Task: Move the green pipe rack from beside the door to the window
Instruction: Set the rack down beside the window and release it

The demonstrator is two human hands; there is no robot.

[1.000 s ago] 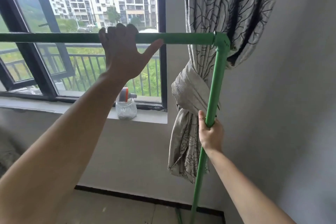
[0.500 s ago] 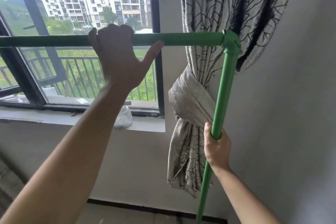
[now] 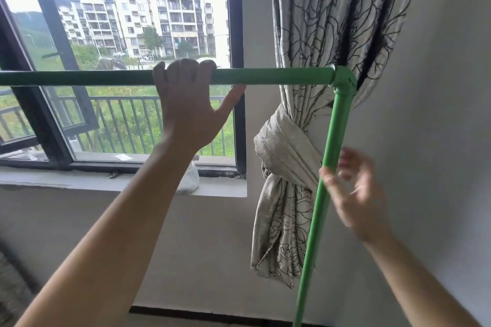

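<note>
Fingers of our left hand [image 3: 186,111] hook over the smooth green pipe rack [image 3: 279,75]; our blurred right hand [image 3: 356,194] hangs spread beside its upright.

**Tight by the curtain, open by the wall**

The green pipe rack [image 3: 265,75] bars the window [image 3: 132,61] at hand height. Its upright touches the knotted curtain [image 3: 287,156], leaving no gap there. Bare wall [image 3: 438,141] right of the upright leaves room; the sill [image 3: 79,180] carries a pale bag [image 3: 190,179]
</note>
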